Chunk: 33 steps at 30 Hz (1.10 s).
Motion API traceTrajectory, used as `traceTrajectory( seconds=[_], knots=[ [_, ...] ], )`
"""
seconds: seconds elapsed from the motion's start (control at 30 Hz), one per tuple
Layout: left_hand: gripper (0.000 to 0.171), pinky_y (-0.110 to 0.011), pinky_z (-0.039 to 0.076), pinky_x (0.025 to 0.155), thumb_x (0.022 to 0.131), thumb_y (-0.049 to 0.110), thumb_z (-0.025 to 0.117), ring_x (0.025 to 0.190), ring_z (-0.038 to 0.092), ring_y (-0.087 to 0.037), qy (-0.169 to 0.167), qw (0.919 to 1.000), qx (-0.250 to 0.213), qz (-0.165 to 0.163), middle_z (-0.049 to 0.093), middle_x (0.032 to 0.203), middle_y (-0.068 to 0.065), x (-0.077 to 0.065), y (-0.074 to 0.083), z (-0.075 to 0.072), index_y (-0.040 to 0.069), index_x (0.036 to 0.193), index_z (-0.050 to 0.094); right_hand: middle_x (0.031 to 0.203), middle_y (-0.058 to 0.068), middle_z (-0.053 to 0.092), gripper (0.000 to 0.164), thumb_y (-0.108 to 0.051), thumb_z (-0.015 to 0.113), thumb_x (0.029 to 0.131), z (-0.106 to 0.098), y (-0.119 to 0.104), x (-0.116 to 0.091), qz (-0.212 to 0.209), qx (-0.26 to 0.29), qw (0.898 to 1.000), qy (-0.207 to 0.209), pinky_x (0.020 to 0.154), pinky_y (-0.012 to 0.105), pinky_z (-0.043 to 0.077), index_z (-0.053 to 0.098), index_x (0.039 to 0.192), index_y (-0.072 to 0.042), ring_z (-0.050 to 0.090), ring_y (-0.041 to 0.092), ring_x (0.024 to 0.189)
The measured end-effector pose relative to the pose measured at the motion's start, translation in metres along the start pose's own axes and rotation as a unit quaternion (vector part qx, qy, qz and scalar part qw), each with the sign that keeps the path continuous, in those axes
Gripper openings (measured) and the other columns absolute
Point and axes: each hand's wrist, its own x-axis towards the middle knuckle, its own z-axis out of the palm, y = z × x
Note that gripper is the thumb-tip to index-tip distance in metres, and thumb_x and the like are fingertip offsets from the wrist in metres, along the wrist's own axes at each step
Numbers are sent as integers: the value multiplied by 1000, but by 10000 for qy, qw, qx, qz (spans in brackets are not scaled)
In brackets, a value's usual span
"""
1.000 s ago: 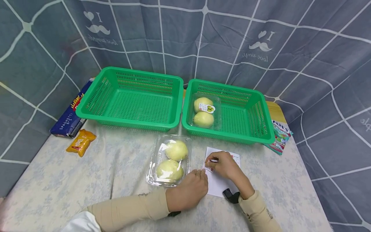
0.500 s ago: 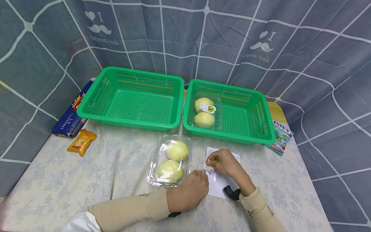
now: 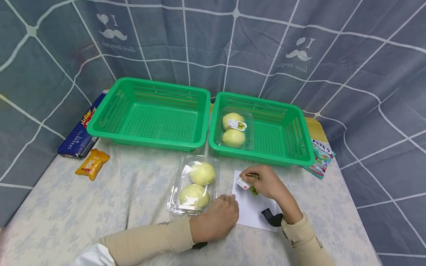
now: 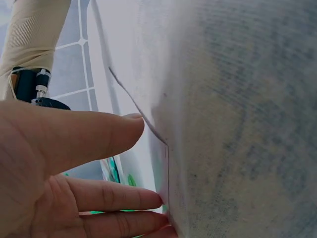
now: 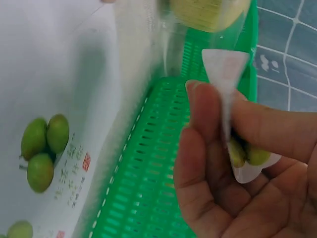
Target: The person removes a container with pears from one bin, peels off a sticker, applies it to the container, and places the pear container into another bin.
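My right hand [image 3: 266,183] pinches a small white sticker [image 3: 243,183] between thumb and fingers, held above a white label sheet [image 3: 254,214]. In the right wrist view the sticker [image 5: 225,69] is bent, with printed green fruits partly hidden by the fingers. Green fruits and small red marks are printed on the sheet [image 5: 44,64]. My left hand [image 3: 216,218] rests at the sheet's left edge; in the left wrist view its fingers [image 4: 114,196] are straight and touch the paper's edge. Beside it lies a clear plastic clamshell box [image 3: 176,184] with two pale yellow fruits [image 3: 202,173].
Two green baskets stand at the back; the left basket [image 3: 159,120] shows its bare bottom. In the right basket [image 3: 266,133] sits a labelled clamshell box [image 3: 247,138] of fruit. A spaghetti box [image 3: 77,138] and orange packet [image 3: 92,164] lie left, a candy bag [image 3: 320,159] right.
My right hand has lifted the sticker off the sheet and moved it slightly right, and the sheet has shifted a little. Printed green fruit now shows below the fingers. The left hand stays put.
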Motion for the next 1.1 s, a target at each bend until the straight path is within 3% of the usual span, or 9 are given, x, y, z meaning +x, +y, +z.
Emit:
traceTrajectory(
  seconds=[0.13, 0.23, 0.33, 0.4, 0.5, 0.6, 0.73, 0.8, 1.1],
  knots=[
    [51, -23, 50, 98, 98, 50, 55, 114, 65, -9, 62, 9998, -175, 26, 67, 132, -1, -2, -3, 1, 13, 132, 65, 70, 12, 65, 22, -16, 61, 101, 2, 0, -3, -219, 263, 9994, 12, 53, 24, 41, 76, 111, -4, 47, 7, 51],
    [48, -26, 49, 103, 99, 50, 55, 115, 64, -11, 308, 9977, -603, 42, 68, 128, 0, -5, -6, 0, 14, 129, 65, 85, 14, 72, 25, -17, 58, 102, 3, -1, -5, -469, 349, 9983, 58, 57, 22, 44, 75, 114, -4, 50, 9, 54],
    [42, -29, 47, 108, 101, 44, 56, 119, 63, -14, 702, 9863, -1491, 122, 67, 126, -1, -9, -14, -3, 13, 128, 64, 103, 11, 75, 26, -20, 56, 104, 4, -4, -6, -677, 362, 9967, 280, 64, 23, 48, 76, 112, -6, 55, 12, 69],
    [38, -30, 48, 108, 101, 37, 57, 120, 63, -14, 1047, 9667, -2328, 162, 67, 126, -1, -13, -21, -6, 12, 129, 64, 97, 11, 72, 28, -22, 54, 105, 5, -8, -7, -674, 477, 9958, 392, 64, 23, 47, 76, 111, -7, 54, 12, 75],
    [37, -31, 50, 106, 103, 29, 56, 122, 62, -15, 1507, 9219, -3568, 15, 67, 130, -1, -25, -36, -9, 11, 134, 63, 87, 7, 63, 31, -25, 52, 106, 6, -15, -10, -625, 884, 9933, 412, 58, 24, 45, 76, 112, -6, 50, 11, 69],
    [34, -32, 56, 96, 102, 23, 57, 112, 66, -14, 2159, 8709, -4384, -518, 71, 121, -2, -37, -55, -9, 10, 133, 64, 81, 6, 60, 32, -25, 51, 106, 9, -22, -15, -568, 1332, 9893, 161, 54, 24, 42, 73, 117, -4, 46, 9, 60],
    [35, -28, 58, 83, 100, 22, 61, 92, 68, -8, 2522, 8167, -5006, -1371, 73, 101, 2, -46, -75, -8, 9, 134, 62, 73, 4, 57, 27, -22, 57, 104, 18, -31, -19, -574, 1531, 9865, -124, 51, 24, 42, 74, 118, -6, 44, 5, 55],
    [39, -24, 57, 77, 100, 24, 62, 83, 64, -3, 2413, 7972, -5278, -1664, 69, 92, 6, -49, -81, -6, 11, 136, 60, 71, 5, 59, 25, -22, 61, 101, 24, -36, -19, -596, 1551, 9860, -157, 51, 23, 42, 74, 118, -8, 47, 5, 55],
    [41, -20, 55, 66, 94, 7, 65, 71, 59, -1, 2119, 7385, -6065, -2046, 66, 84, 4, -63, -96, 7, 6, 135, 59, 80, 10, 71, 32, -20, 70, 95, 38, -59, -17, -722, 1709, 9825, -169, 63, 29, 57, 70, 125, -9, 65, 8, 66]
  ],
)
